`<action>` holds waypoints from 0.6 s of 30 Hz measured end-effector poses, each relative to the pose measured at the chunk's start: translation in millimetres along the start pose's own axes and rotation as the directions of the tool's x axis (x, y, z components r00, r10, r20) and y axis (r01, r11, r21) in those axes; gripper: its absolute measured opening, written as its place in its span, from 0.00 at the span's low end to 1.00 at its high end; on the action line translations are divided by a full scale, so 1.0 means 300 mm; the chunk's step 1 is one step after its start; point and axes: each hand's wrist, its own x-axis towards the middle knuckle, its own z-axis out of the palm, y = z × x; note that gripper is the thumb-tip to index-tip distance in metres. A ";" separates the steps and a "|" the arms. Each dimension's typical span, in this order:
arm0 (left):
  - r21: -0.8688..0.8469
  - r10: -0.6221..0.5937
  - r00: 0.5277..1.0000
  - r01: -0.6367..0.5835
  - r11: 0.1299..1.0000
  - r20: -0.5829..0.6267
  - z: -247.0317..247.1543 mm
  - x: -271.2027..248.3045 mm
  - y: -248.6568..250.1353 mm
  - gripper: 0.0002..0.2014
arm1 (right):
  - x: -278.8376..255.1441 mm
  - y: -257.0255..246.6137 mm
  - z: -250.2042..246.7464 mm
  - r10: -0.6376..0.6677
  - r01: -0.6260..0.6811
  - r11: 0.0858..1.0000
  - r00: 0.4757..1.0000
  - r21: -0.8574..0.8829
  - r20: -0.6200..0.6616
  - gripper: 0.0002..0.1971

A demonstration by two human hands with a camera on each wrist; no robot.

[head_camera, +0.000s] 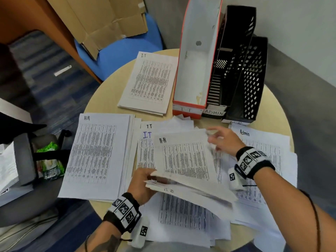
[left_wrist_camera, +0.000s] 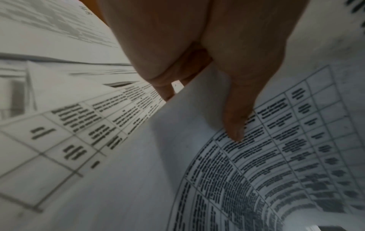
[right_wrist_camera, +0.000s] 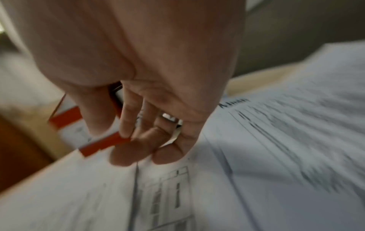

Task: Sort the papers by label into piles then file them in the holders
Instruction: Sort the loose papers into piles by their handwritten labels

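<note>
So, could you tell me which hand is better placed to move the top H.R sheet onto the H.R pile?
Probably the right hand: it is at the sheet's top corner, while the left hand grips the stack.

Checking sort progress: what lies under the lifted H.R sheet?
Under the H.R sheet, held by the left hand, more unsorted sheets and two I.T-labelled pages show; their lower parts are covered.

Round pale wood surface point(head_camera: 101, 99) carried: I.T pile point(head_camera: 149, 82) at far left, H.R pile point(head_camera: 94, 157) at near left, Admin pile point(head_camera: 263, 142) at right, unsorted sheets point(head_camera: 190, 220) at near centre; three holders at the far side, orange-edged IT holder point(head_camera: 189, 108), black ADMIN holder point(head_camera: 216, 110), black perforated holder point(head_camera: 254, 99)
</note>
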 end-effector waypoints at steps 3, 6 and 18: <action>-0.086 -0.068 0.997 0.065 0.994 -0.028 0.000 0.000 0.015 0.29 | 0.044 -0.010 0.013 -0.059 0.069 0.913 0.998 -0.402 0.036 0.32; -0.300 -0.139 0.990 0.132 0.945 0.000 0.003 0.006 0.025 0.29 | 0.058 -0.010 0.029 -0.081 0.085 0.849 0.996 -0.521 0.029 0.29; -0.122 -0.079 0.997 0.081 0.989 0.024 -0.021 -0.008 0.049 0.23 | 0.065 -0.016 0.100 -0.104 0.019 0.939 0.967 -0.342 -0.231 0.18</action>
